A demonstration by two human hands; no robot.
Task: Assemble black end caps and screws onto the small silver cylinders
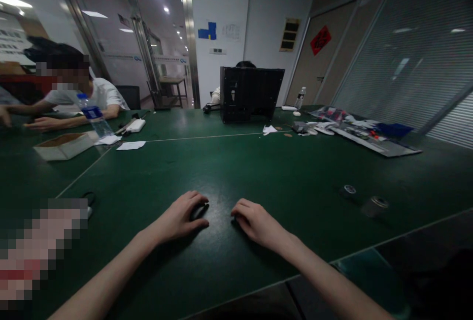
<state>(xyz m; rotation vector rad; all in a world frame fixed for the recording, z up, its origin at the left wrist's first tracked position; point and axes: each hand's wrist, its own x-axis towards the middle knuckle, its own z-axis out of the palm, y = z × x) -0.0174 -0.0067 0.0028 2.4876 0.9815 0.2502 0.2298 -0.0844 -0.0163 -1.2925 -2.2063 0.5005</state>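
My left hand (186, 214) rests on the green tabletop (207, 271), its fingers bent and set well apart from the thumb, with nothing between them. Facing it, a short gap away, my right hand (253, 219) lies on the same surface. Its fingers are loosely curled, with a narrow dark gap to the thumb, and no object shows there. Right of that hand stand a small dark cylinder (348, 191) and a larger can-like cylinder (376, 206), both apart from it.
A black monitor-like case (253, 94) stands at the back, a person partly hidden behind it. On the left are an open box (64, 146), a water bottle (95, 115) and a seated person (107, 94). Loose parts lie on a board (395, 150) at right; a pixelated patch covers the lower left.
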